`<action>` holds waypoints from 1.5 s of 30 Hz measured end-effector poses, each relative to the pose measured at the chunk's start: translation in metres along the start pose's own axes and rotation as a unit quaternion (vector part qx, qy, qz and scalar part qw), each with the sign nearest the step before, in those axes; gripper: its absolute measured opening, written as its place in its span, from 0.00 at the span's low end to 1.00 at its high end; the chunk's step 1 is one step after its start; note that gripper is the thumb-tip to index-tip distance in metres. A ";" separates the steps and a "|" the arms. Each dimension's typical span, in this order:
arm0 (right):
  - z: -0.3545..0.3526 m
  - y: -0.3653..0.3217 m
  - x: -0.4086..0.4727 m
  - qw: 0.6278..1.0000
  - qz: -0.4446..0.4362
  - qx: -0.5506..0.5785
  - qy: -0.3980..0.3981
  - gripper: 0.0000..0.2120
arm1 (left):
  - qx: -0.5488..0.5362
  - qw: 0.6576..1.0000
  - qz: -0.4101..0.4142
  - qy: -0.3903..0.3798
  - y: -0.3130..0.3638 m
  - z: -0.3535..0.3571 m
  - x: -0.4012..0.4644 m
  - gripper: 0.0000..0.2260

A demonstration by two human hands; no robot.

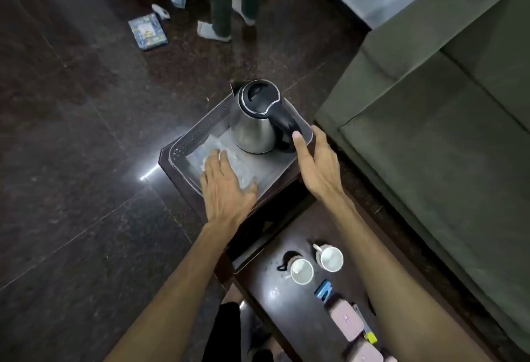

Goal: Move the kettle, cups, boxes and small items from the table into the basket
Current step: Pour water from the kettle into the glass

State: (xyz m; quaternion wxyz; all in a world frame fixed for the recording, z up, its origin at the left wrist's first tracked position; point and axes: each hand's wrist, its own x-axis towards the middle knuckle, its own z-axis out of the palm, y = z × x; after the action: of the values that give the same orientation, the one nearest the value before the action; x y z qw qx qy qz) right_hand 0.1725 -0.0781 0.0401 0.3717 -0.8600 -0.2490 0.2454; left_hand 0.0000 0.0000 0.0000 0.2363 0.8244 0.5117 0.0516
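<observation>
While the kettle (256, 119) stands upright in the basket (198, 129) at frame centre, both grips are open: left hand (226, 186) flat over the basket floor, right hand (315, 165) beside the handle. Two cups (315, 264) and boxes (345, 323) remain on the desk (275, 304), lower right.

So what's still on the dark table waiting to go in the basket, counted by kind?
White cups: 2
Pink boxes: 2 in view
Blue small item: 1
Yellow small item: 1
Total: 6
The kettle already stands in the basket.
</observation>
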 end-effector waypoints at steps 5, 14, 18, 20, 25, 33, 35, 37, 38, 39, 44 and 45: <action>0.034 0.011 0.033 0.996 0.000 0.083 0.017 0.17 | 0.005 0.998 -0.024 -0.053 -0.031 0.028 0.014 0.48; 0.060 0.029 0.077 0.961 -0.035 0.275 -0.018 0.24 | -0.085 0.996 -0.031 0.021 -0.041 0.053 0.023 0.41; 0.077 0.022 0.082 0.951 -0.037 0.299 0.067 0.27 | -0.117 0.992 -0.021 0.050 -0.040 0.052 0.021 0.39; 0.078 0.016 0.085 0.949 -0.035 0.295 0.103 0.29 | -0.137 0.988 -0.002 0.067 -0.041 0.049 0.019 0.37; 0.065 0.013 0.085 0.942 -0.054 0.309 0.118 0.32 | -0.167 0.979 0.035 0.115 -0.037 0.038 0.016 0.38; -0.004 0.021 0.044 0.910 -0.080 0.370 0.170 0.35 | -0.209 0.957 0.116 0.162 0.001 0.019 0.002 0.37; -0.028 0.029 0.028 0.903 -0.076 0.379 0.188 0.35 | -0.217 0.952 0.149 0.154 0.022 0.019 -0.006 0.35; -0.051 0.040 0.012 0.900 -0.071 0.377 0.206 0.36 | -0.220 0.946 0.187 0.146 0.042 0.024 -0.018 0.33; -0.064 0.047 0.003 0.899 -0.068 0.372 0.220 0.36 | -0.224 0.943 0.203 0.139 0.053 0.028 -0.026 0.33; -0.077 0.054 -0.006 0.898 -0.063 0.365 0.237 0.35 | -0.227 0.942 0.214 0.127 0.063 0.033 -0.034 0.32; -0.145 0.106 -0.054 0.894 -0.029 0.328 0.305 0.28 | -0.225 0.942 0.247 0.030 0.107 0.067 -0.077 0.33; -0.158 0.118 -0.065 0.893 -0.020 0.320 0.317 0.27 | -0.221 0.942 0.251 0.004 0.115 0.076 -0.085 0.33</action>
State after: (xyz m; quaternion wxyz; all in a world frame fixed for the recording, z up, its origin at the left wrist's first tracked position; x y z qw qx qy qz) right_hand 0.2489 -0.2706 0.0608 0.6907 -0.7216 -0.0426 0.0186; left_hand 0.0791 -0.1409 -0.0030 0.3904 0.8528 0.2647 0.2243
